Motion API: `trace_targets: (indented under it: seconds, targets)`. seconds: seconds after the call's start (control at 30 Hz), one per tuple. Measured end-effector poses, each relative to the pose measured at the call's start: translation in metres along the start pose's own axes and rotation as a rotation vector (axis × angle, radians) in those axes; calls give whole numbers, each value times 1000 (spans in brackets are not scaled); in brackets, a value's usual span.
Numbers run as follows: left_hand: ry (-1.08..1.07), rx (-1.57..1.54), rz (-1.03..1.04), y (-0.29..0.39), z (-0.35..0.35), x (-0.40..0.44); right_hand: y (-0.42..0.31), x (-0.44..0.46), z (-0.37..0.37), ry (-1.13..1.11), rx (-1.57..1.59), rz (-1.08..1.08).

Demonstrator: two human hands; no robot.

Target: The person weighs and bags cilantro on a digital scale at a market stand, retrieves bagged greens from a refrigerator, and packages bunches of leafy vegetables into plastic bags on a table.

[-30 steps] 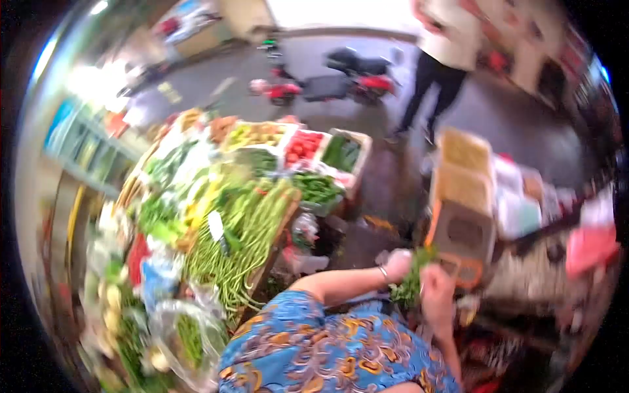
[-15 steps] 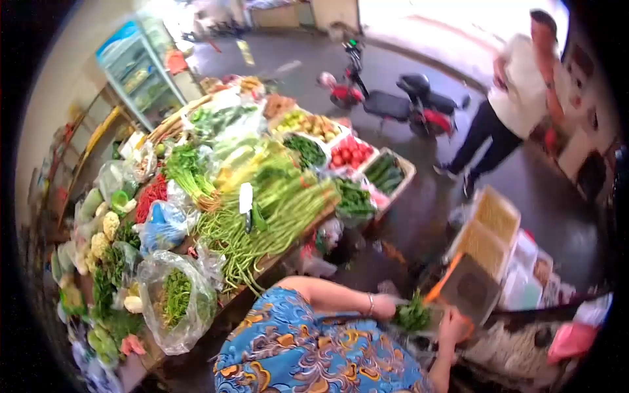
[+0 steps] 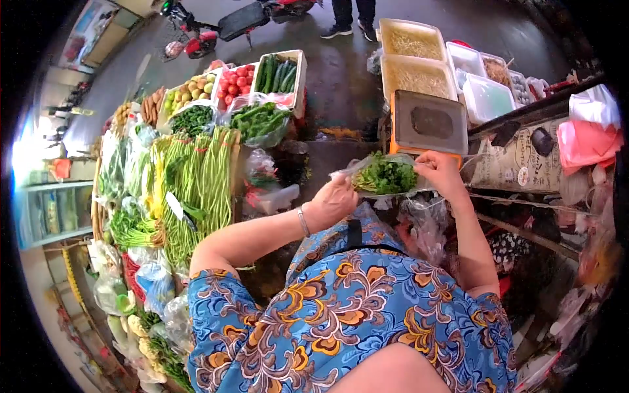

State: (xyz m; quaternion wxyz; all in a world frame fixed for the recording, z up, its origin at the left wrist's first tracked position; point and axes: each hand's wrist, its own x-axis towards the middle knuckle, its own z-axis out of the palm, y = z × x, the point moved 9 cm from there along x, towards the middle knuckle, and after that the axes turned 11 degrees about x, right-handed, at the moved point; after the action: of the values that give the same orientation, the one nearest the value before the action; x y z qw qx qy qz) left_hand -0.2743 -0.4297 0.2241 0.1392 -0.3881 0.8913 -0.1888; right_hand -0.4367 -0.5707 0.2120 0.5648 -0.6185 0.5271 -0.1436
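A clear plastic bag (image 3: 407, 190) with a bunch of leafy green herbs (image 3: 383, 175) in it is stretched between my two hands, in front of my body. My left hand (image 3: 331, 200) is closed on the bag's left end, fingers bent inward. At the right end, my right hand (image 3: 440, 171) pinches the bag's edge between thumb and fingers. Just beyond the herbs stands an orange scale (image 3: 429, 121) with a dark flat platter, close to my right hand. Loose plastic bags (image 3: 426, 226) hang below the right hand.
Long green beans (image 3: 209, 177), a knife (image 3: 175, 206), tomatoes (image 3: 234, 85) and cucumbers (image 3: 276, 75) cover the stall at left. Tubs of sprouts (image 3: 416, 75) stand behind the scale. Sacks (image 3: 517, 157) and pink bags (image 3: 590, 144) are at right. A person's legs (image 3: 354, 13) show at the back.
My view has swung right and downward, so the scale and herbs sit nearer the middle. Both hands, with the bag between them, now show fully.
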Motion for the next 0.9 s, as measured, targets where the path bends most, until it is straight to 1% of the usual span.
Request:
trace_targets:
  seconds: [0.03, 0.07, 0.13, 0.17, 0.2, 0.23, 0.27, 0.3, 0.33, 0.37, 0.4, 0.43, 0.47, 0.5, 0.53, 0.6, 0.63, 0.67, 0.7, 0.73, 0.77, 0.8, 0.83, 0.87, 0.9]
  targets:
    - [30, 30, 17, 1, -2, 4, -8, -4, -1, -55, -12, -46]
    - [60, 60, 35, 1, -2, 10, -11, -8, -8, -52, -9, -38]
    - [64, 154, 73, -7, -17, 20, -20, -16, -11, -158, -158, -67]
    - [67, 154, 81, -9, -21, 25, -20, -17, -19, -144, -352, -92]
    - [67, 133, 6, -18, -24, 30, -10, -17, -24, -139, -349, -88]
    - [65, 111, -70, -26, -25, 34, -12, -18, -39, 26, -478, -250]
    - [68, 109, -65, -24, -22, 36, -20, -25, -51, 193, -605, -411]
    - [-4, 19, -150, -32, -15, 37, -13, -23, -59, 198, -594, -266]
    - [-76, -69, -236, -40, -7, 39, -11, -23, -61, 201, -591, -263]
    - [-218, 27, -159, -28, 0, 37, -12, -24, -66, 247, -577, -289]
    - [-218, 29, -157, -31, -7, 40, -13, -25, -71, 292, -563, -314]
    - [-104, 5, -71, -25, -22, 45, -13, -23, -72, 292, -561, -311]
    - [11, -21, 16, -19, -38, 47, -30, -30, -70, 304, -530, -504]
    - [37, -49, -3, -22, -48, 50, -45, -38, -67, 316, -496, -697]
    - [38, -51, 1, -28, -58, 56, -49, -36, -69, 318, -496, -693]
    - [8, -448, -31, -44, -69, 64, -76, -48, -64, 308, -432, -962]
    - [7, -447, -31, -50, -66, 68, -71, -38, -64, 218, -254, -842]
    - [76, -893, -68, -64, -65, 71, -73, -36, -61, 217, -252, -844]
    - [147, -1338, -106, -74, -63, 73, -72, -29, -58, 142, -71, -807]
    - [142, -1335, -110, -72, -63, 77, -67, -22, -55, 66, 111, -765]
    - [166, -1828, -273, -75, -49, 79, -36, -7, -42, -113, 375, -526]
    - [187, -2317, -453, -69, -32, 81, -39, -10, -37, -114, 381, -524]
    - [249, -2337, -383, -66, -32, 85, -38, -10, -26, -163, 526, -393]
    - [244, -2339, -385, -54, -24, 89, -32, -8, -16, -211, 668, -258]
    - [288, -2224, -455, -45, -16, 90, -26, -6, -9, -247, 635, -209]
